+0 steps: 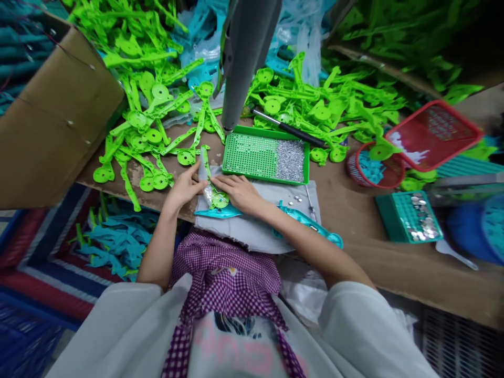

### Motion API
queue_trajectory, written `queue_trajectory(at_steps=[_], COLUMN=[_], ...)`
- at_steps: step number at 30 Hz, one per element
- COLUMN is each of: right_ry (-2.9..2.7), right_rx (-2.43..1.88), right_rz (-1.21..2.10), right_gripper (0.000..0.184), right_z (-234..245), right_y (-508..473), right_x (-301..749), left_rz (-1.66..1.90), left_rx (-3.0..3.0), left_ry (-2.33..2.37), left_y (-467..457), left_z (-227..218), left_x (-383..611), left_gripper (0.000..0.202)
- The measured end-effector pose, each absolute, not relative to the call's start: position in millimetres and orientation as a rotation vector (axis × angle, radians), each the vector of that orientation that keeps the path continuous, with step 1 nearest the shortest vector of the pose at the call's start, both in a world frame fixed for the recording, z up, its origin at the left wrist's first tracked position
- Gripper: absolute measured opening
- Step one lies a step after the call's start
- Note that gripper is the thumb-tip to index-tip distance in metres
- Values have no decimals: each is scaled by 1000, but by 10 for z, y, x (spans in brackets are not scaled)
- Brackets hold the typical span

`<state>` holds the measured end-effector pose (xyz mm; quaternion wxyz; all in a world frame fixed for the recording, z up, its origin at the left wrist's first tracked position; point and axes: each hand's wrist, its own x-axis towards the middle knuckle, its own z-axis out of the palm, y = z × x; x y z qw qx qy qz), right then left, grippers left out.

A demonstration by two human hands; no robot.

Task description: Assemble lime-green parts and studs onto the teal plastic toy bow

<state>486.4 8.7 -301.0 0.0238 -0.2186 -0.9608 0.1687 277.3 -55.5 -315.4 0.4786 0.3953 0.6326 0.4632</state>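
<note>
On the grey cloth (255,231) in front of me lies a long lime-green plastic part (219,199) with a round end, together with a translucent whitish plastic piece (203,170). My left hand (183,188) grips their left side, thumb and forefinger against the translucent piece. From the right, my right hand (238,193) presses bent fingers onto the green part; its fingertips are partly hidden. Just below them is a pointed turquoise plastic part (220,211). A longer turquoise part (311,226) lies under my right forearm, near several small round metal pieces (295,200).
Behind the cloth sits a green tray (252,155) of small metal pieces. A grey tool (246,63) hangs above it. Piled green parts (145,105) spread across the back, with a black-handled rod (301,134). Right stand a red basket (374,168) and a green box (407,215).
</note>
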Motion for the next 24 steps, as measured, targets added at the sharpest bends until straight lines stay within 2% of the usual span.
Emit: queue_trajectory(at_steps=[4,7,12,15,24], right_ry=[-2986,-2994,-3001,-2976,-2947], right_rx=[-658,-643,-640,-626,-611], right_rz=[513,507,497,480,477], right_gripper=[60,62,63,61,59], right_z=[-3026,-3020,-3016,-3042,-3088], right_y=[101,107,105,103,100], right_x=[4862,4853,4848,4855,4851], left_rz=[1011,803,609,555,116], left_rx=[1028,1228,1780,1896,2044], left_ry=[1577,1763,1978,1994,2137], left_y=[-514,-520,-472,-367,-246], left_z=[-3109,-2982,-2754,-2718,-2744], left_x=[2729,2717,2768,2850,2983], left_gripper=[77,71,34,24,25])
